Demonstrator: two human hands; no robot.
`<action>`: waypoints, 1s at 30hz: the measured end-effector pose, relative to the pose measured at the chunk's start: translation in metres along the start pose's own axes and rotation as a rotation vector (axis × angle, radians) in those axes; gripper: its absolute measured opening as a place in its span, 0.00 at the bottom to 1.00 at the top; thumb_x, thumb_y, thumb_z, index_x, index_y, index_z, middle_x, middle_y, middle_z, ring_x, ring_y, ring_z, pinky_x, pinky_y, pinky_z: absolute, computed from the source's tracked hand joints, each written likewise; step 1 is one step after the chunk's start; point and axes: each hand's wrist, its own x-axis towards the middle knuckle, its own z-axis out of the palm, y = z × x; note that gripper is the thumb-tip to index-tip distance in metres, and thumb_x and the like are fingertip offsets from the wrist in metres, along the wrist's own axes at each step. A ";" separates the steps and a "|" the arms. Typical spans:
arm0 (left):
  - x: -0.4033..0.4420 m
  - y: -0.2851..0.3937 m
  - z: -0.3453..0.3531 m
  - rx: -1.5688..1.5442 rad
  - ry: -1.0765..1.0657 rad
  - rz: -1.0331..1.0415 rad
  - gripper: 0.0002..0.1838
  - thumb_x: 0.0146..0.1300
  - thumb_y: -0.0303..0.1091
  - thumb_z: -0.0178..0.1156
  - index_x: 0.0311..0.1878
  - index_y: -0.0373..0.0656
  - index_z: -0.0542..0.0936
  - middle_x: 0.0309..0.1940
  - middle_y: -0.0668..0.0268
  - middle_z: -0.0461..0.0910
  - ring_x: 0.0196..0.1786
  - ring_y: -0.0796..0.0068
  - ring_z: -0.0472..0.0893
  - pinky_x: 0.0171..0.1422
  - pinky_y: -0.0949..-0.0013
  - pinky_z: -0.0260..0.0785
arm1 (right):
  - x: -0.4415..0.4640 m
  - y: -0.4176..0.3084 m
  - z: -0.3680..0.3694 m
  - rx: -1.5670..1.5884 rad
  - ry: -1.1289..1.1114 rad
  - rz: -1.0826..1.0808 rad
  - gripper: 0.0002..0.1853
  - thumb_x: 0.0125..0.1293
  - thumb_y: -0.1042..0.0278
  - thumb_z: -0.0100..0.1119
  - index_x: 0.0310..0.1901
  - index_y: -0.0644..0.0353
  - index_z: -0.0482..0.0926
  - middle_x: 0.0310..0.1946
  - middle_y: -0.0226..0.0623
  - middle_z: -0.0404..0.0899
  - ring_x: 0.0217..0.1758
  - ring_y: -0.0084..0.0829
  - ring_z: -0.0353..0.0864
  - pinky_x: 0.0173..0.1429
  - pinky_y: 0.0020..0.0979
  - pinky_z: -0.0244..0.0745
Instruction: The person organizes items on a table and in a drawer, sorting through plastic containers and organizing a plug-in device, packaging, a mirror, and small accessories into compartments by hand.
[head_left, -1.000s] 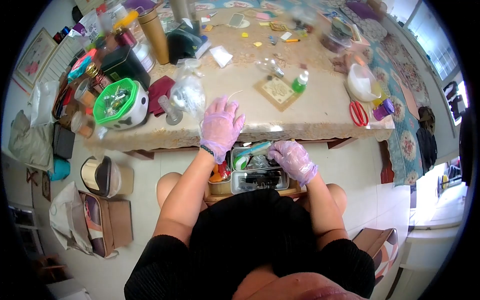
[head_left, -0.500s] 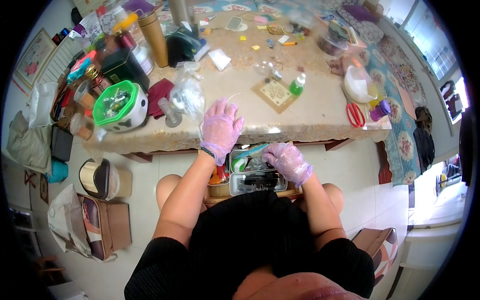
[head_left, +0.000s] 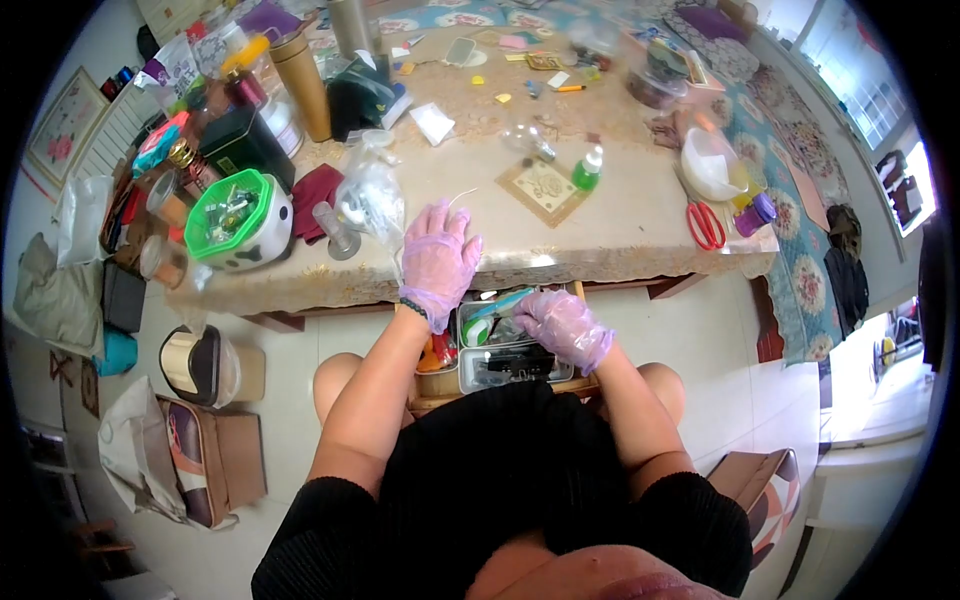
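Observation:
In a thin, clear pinkish-purple glove, my left hand [head_left: 437, 260] lies flat on the front edge of the table, fingers stretched out. A thin white strand [head_left: 463, 194] lies just beyond its fingertips. Over the pulled-out drawer [head_left: 436, 386] is my right hand [head_left: 568, 328], gloved the same way, with its fingers curled down among the contents; what they grip, if anything, is hidden. Beside its fingertips lies a light-blue slim item [head_left: 506, 302]. A green-and-white round item [head_left: 478, 330] sits nearby in a tray. Closer to me, another tray [head_left: 484, 372] holds dark items.
To the left stand a green-rimmed tub [head_left: 240, 222], a clear plastic bag [head_left: 370, 195] and a tan flask [head_left: 302, 88]. A green-liquid bottle [head_left: 587, 171] stands by a patterned square mat [head_left: 535, 195]. Red-handled scissors [head_left: 706, 228] lie at the right. A bin [head_left: 192, 362] stands on the floor.
My right hand has shifted slightly left over the drawer, fingers still curled. My left hand stays flat on the table edge. The view has shifted a little.

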 end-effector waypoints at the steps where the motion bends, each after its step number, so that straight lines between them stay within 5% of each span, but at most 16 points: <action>1: 0.000 0.001 -0.001 0.003 0.008 -0.005 0.23 0.65 0.45 0.60 0.59 0.42 0.78 0.64 0.51 0.72 0.67 0.46 0.69 0.72 0.49 0.61 | 0.000 0.001 0.001 -0.010 -0.007 -0.008 0.11 0.67 0.62 0.58 0.42 0.59 0.84 0.39 0.46 0.84 0.43 0.51 0.83 0.50 0.46 0.78; 12: 0.000 0.000 0.002 -0.003 -0.012 -0.007 0.22 0.64 0.45 0.59 0.57 0.44 0.77 0.61 0.51 0.73 0.66 0.47 0.69 0.71 0.48 0.60 | -0.004 0.014 0.012 -0.012 -0.050 0.046 0.11 0.68 0.61 0.56 0.42 0.58 0.84 0.39 0.45 0.84 0.44 0.49 0.83 0.52 0.45 0.78; 17: 0.001 -0.001 0.000 0.013 -0.002 0.014 0.19 0.66 0.44 0.57 0.55 0.44 0.77 0.59 0.52 0.74 0.65 0.48 0.70 0.70 0.50 0.63 | -0.003 0.016 0.016 -0.022 0.023 -0.149 0.13 0.69 0.58 0.56 0.44 0.56 0.84 0.40 0.46 0.85 0.44 0.50 0.83 0.51 0.46 0.78; 30: -0.001 0.000 0.002 -0.027 0.019 -0.024 0.20 0.64 0.44 0.60 0.55 0.44 0.78 0.60 0.54 0.73 0.65 0.51 0.70 0.70 0.51 0.62 | 0.000 0.009 0.018 -0.035 -0.087 0.008 0.10 0.65 0.63 0.61 0.41 0.60 0.84 0.34 0.50 0.83 0.40 0.52 0.82 0.47 0.46 0.77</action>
